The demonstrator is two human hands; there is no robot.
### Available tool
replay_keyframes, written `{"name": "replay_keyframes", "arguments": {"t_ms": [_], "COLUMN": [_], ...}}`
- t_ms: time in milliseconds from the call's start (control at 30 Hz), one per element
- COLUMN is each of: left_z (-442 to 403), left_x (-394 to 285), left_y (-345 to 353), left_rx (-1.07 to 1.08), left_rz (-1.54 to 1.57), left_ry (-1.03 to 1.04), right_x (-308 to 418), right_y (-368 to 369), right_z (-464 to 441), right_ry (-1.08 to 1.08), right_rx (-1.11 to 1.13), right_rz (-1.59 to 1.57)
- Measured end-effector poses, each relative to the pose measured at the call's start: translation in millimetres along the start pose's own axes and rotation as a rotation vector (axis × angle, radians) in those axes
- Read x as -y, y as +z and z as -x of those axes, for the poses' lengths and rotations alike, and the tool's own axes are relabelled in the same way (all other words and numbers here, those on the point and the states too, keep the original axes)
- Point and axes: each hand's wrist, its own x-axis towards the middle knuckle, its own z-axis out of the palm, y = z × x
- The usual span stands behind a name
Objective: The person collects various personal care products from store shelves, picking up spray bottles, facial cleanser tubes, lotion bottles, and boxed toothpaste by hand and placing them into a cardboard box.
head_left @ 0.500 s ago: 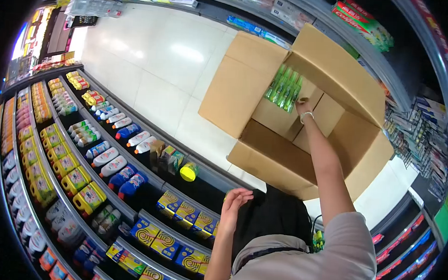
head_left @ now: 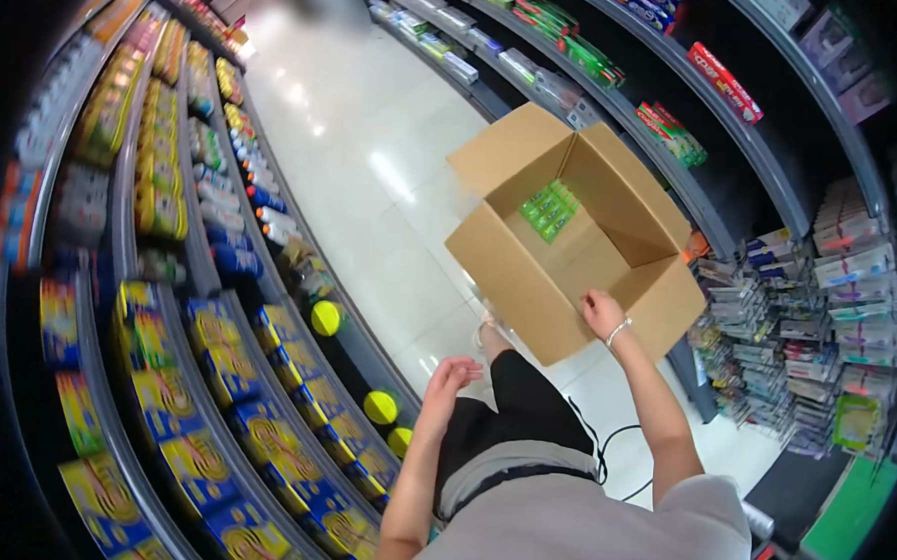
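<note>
My right hand (head_left: 603, 315), with a bracelet at its wrist, hovers over the near edge of an open cardboard box (head_left: 625, 253). Its fingers are curled in, with nothing showing in them. Several clear green bottles (head_left: 550, 210) stand in a tight group in the box's far left corner, apart from my hand. In front of my waist, my left hand (head_left: 452, 376) hangs in the air with loosely bent fingers apart, holding nothing. The closest goods to it are yellow-lidded containers (head_left: 381, 407) on the left shelf.
Shelves on the left carry yellow and blue boxes (head_left: 271, 442) and bottles (head_left: 159, 157). Toothpaste boxes (head_left: 722, 82) line the right shelves, above hanging packets (head_left: 757, 324). A dark cable (head_left: 612, 437) loops near my leg. White tiled floor (head_left: 362, 206) runs up the aisle.
My right hand has drawn back from beside the green bottles to the box's near edge. My body is more upright and the view has turned. The left hand stays raised.
</note>
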Motion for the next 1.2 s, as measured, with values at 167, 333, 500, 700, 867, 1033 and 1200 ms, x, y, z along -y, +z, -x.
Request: {"name": "replay_keyframes", "arguments": {"t_ms": [167,333,500,700,867,1033,1200], "left_z": [77,133,193,305,369,411,458], "left_x": [50,98,144,210,285,323,345], "left_y": [-3,6,46,151,213,240,245], "left_rx": [-0.072,-0.237,-0.680,-1.172,-1.504,-1.662,-1.677], "left_rz": [-0.015,0.152,0.256,0.315,0.467,0.592,0.425], "left_ry": [0.016,0.237,0.434,0.348,0.511,0.570,0.612], "right_x": [27,41,99,99,91,55,8], "right_y": [-4,30,72,118,119,104,103], "right_z": [99,133,165,218,276,329,341], "right_ry": [-0.281,-0.512,-0.890,-1.290,-1.355,-1.359,-1.464], "right_rx": [0.068,0.399,1.002,1.355,1.452,1.624,1.524], "right_rz": [0.010,-0.006,0.242,0.389,0.439,0.277,0.488]}}
